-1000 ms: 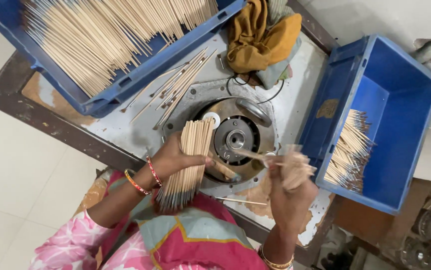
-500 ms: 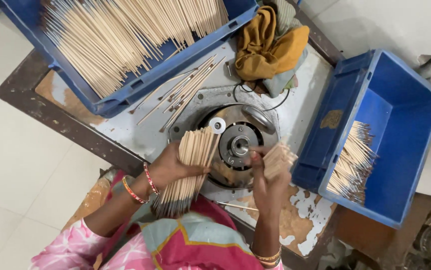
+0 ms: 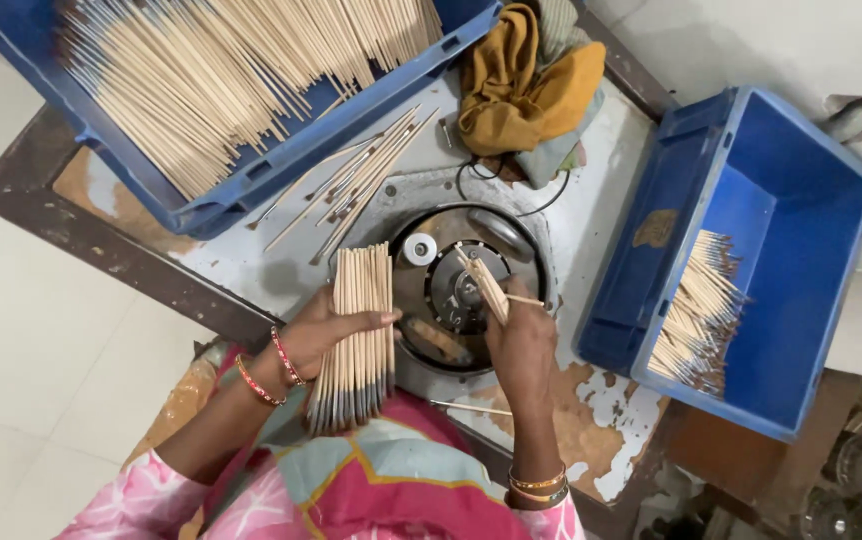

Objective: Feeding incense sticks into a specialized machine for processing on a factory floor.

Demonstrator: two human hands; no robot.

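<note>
While the left hand [image 3: 326, 330] was wrapped around a thick bundle of thin wooden sticks [image 3: 356, 335], its fingers were curled tight over the middle of the bundle, with the thumb under it. The sticks stood in a flat row, their dark ends near the person's body and their pale ends pointing at the table [image 3: 251, 262]. The right hand [image 3: 521, 340] was closed too. It pinched a few sticks [image 3: 486, 283] between thumb and fingers, and their tips leaned over the round metal machine [image 3: 461, 290] set in the table. One thin stick [image 3: 526, 299] poked out sideways by the fingers.

The machine sat between the two hands, just past them. A small white roller [image 3: 419, 249] sat on its left side. A big blue crate full of sticks [image 3: 241, 90] hung over the far left edge of the table. Some loose sticks [image 3: 361, 180] lay on the table beside it. A yellow cloth [image 3: 526, 85] was bunched up behind the machine. On the right stood another blue crate [image 3: 801, 220] with a small pile of dark-tipped sticks [image 3: 696, 325] inside. There was a little bare table between that crate and the right hand.
</note>
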